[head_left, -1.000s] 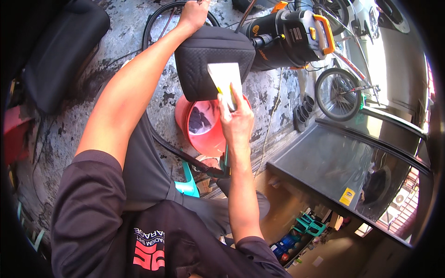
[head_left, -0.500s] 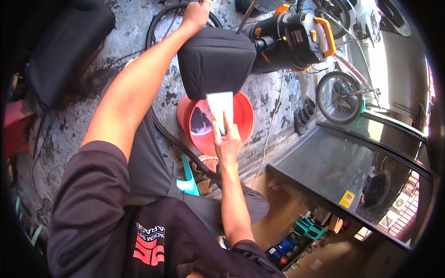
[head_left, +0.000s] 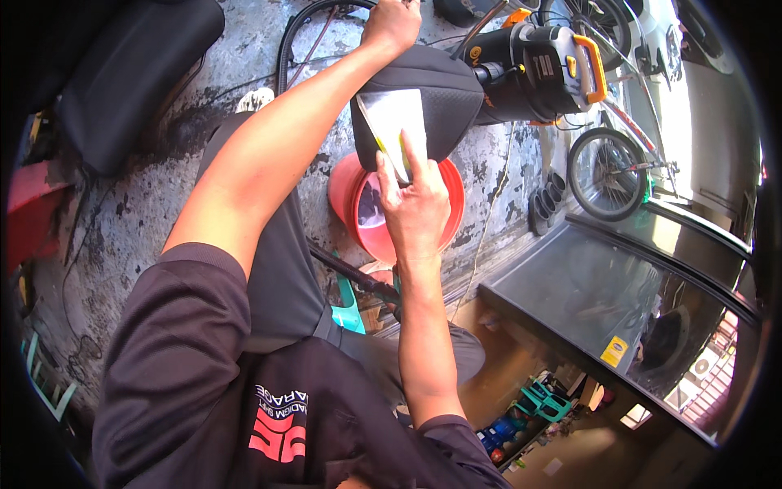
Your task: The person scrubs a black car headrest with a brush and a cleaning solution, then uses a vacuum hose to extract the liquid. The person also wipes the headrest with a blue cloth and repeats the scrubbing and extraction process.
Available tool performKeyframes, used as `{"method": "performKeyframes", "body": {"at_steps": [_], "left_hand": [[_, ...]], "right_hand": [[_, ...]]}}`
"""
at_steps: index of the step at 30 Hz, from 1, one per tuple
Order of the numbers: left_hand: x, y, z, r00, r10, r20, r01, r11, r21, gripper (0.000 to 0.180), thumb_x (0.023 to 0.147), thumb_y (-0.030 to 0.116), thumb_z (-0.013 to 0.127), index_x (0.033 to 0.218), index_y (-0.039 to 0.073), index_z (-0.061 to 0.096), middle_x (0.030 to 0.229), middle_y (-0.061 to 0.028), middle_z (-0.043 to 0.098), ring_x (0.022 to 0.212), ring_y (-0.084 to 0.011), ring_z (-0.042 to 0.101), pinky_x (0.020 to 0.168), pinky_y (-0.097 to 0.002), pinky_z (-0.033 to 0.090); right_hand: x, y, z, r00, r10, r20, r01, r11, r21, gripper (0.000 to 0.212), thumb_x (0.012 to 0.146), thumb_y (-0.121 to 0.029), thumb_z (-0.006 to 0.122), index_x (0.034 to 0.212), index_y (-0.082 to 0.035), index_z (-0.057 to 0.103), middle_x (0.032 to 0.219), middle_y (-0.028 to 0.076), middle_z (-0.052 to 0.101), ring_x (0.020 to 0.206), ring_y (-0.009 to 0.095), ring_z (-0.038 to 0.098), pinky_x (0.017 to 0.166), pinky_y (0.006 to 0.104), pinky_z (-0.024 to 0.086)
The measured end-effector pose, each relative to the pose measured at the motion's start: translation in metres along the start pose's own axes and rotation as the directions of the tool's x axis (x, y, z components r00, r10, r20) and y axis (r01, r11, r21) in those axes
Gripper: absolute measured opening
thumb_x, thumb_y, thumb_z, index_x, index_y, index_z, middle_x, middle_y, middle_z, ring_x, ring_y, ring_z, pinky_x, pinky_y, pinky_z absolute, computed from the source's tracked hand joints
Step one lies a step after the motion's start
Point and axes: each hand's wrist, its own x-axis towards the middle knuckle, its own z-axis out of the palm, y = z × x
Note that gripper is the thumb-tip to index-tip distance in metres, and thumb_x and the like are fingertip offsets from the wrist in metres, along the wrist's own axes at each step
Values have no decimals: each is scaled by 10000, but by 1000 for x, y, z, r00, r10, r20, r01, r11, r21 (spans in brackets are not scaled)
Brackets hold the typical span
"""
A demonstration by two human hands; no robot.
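Note:
A black padded headrest point(head_left: 450, 107) with a textured panel is held up over a red bucket point(head_left: 453, 228). Beyond its far side, my left hand point(head_left: 393, 29) is closed, seemingly on one of its posts; the fingers are partly cut off by the picture's top edge. A bare metal post point(head_left: 482, 27) sticks out on the other side. My right hand point(head_left: 415, 204) grips a flat white pad point(head_left: 399, 114) with a yellow-green edge, thumb and fingers spread along it. The pad lies against the headrest's near face. Cloudy liquid point(head_left: 371, 204) shows inside the bucket.
An orange-handled black vacuum point(head_left: 529, 77) stands beyond the headrest, with a black hose point(head_left: 285, 49) curving on the worn floor. A bicycle point(head_left: 609, 171), dark slippers point(head_left: 547, 204) and an open vehicle door point(head_left: 570, 285) are to the right. A black seat part point(head_left: 142, 77) lies left.
The white pad has moved up from the headrest's lower edge onto its face, with my right hand. My left hand and the headrest have shifted right; the whole view has also shifted slightly.

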Motion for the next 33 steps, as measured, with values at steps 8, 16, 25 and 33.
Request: {"method": "performKeyframes", "body": {"at_steps": [8,16,25,33], "left_hand": [[10,-35,10,990,-121,77,112,987,113,549,1051,395,572,928,-105,760,910,-385,714,950,-522,749,809,-579,592],[38,-87,-9,992,-89,-85,97,990,101,532,1055,332,513,927,-138,726,890,-395,707,967,-527,742,839,-587,582],[32,-84,-8,980,-196,-33,197,980,21,497,1069,317,533,895,-114,707,798,-333,707,767,-444,758,679,-531,586],[-4,4,-37,944,-325,52,329,934,-141,755,1067,606,544,776,-69,719,730,-282,707,795,-474,743,745,-542,539]], "right_hand": [[-40,32,22,1000,6,-7,-6,999,-35,541,945,-293,857,1456,-190,710,921,140,712,770,307,737,694,435,588],[-56,41,43,999,-41,-16,41,999,17,563,937,-310,867,1466,-207,704,931,132,704,800,307,749,711,432,601],[-85,59,52,999,33,30,-32,999,-30,593,938,-310,865,1493,-218,678,960,141,694,801,329,745,715,456,602],[-101,80,45,999,29,-32,-31,998,-48,603,945,-350,851,1513,-265,668,960,120,664,795,356,739,689,483,598]]}}
